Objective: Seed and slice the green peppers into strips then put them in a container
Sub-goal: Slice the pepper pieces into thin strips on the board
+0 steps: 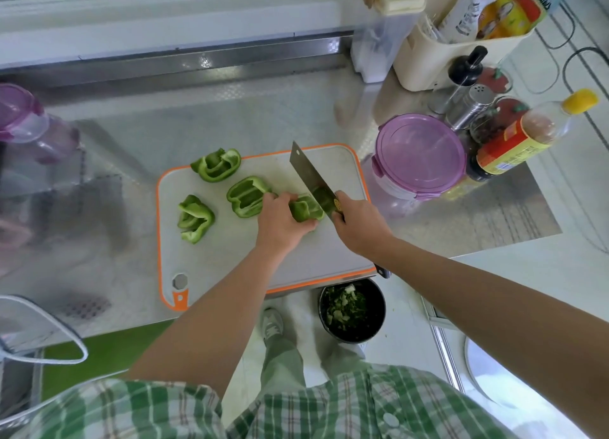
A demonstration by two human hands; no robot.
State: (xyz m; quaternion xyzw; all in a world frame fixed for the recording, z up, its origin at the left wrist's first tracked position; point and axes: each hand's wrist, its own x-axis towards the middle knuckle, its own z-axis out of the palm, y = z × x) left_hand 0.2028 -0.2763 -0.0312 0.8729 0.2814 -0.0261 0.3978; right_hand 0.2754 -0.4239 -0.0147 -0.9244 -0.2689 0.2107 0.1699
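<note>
A white cutting board (pixel 230 251) with an orange rim lies on the steel counter. My left hand (pixel 280 223) presses a green pepper piece (pixel 304 208) down on the board. My right hand (pixel 357 226) grips the handle of a cleaver (pixel 311 178), whose blade rests against the right side of that piece. Three more seeded pepper pieces lie on the board: one at the far left corner (pixel 217 164), one at the left (pixel 195 219), one in the middle (pixel 246 196). A round container with a purple lid (pixel 420 155) stands right of the board.
Bottles and shakers (pixel 514 142) crowd the back right beside a cream caddy (pixel 438 53). A purple-lidded jug (pixel 29 125) lies at the far left. On the floor below the counter edge stands a dark bin (pixel 352 310) holding green scraps.
</note>
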